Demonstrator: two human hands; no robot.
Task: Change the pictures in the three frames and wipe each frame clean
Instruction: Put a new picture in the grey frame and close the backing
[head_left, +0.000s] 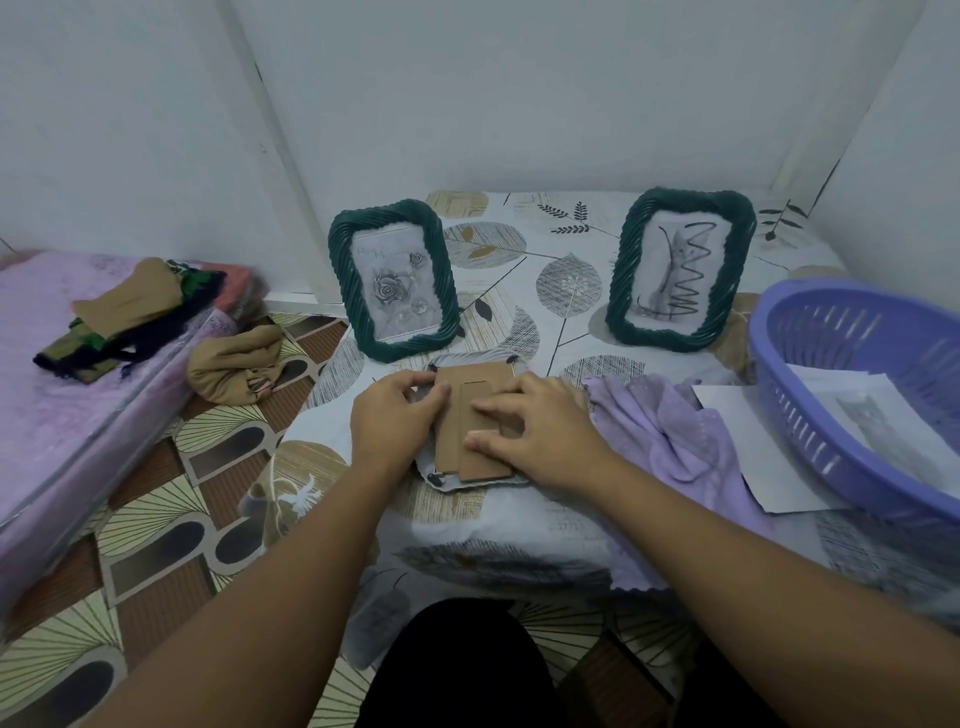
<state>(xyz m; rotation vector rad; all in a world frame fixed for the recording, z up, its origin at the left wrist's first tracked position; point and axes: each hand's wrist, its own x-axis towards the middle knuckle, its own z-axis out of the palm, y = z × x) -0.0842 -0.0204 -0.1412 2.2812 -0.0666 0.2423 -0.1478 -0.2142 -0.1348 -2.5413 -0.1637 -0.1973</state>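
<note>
1. the third frame, face down with its brown cardboard back (470, 415) up, lies on the leaf-patterned cloth-covered table (519, 514) right before me; i take it as my landmark
2. my left hand (395, 421) rests on its left edge, fingers curled over the backing's upper left corner
3. my right hand (535, 431) lies on its right side, fingers straight and pressing the backing flat
4. behind it to the left stands a dark green twisted-rim frame with a rose picture (395, 280)
5. behind it to the right stands a matching green frame with a cat picture (678, 270)
6. just right of it lies a crumpled lilac cloth (670, 431), then white paper sheets (743, 441) and a lilac plastic basket (852, 364)
</note>
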